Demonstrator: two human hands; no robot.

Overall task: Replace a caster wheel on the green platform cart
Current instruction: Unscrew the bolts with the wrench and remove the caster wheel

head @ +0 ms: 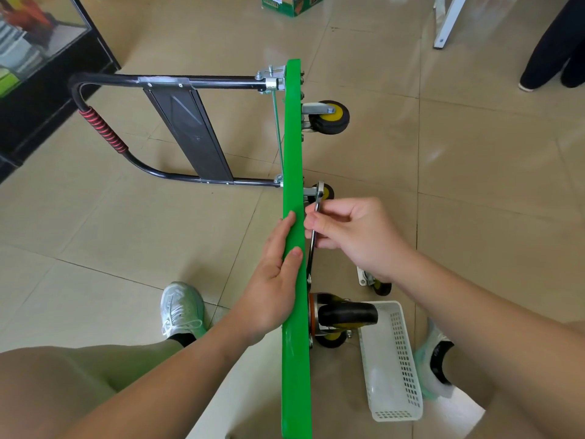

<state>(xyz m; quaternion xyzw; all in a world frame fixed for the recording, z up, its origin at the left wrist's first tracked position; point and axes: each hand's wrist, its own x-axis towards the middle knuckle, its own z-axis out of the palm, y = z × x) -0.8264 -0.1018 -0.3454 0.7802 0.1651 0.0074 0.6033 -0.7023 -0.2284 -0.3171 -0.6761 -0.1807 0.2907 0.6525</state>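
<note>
- Left hand (pixel 272 280) lies flat against the green platform (pixel 292 153), which stands on edge; fingers straight, together.
- Right of the platform, right hand (pixel 354 236) pinches a wrench (pixel 312 248) at a caster (pixel 327 193).
- Further right lies a white basket (pixel 392 359); print on the box (pixel 292 4) beyond the platform is unreadable.

Bright green cart deck (pixel 292 137), black-and-yellow caster wheel (pixel 326 123) beyond the grip, red-black spiral handle wrap (pixel 103 131), white perforated basket (pixel 392 359).
</note>
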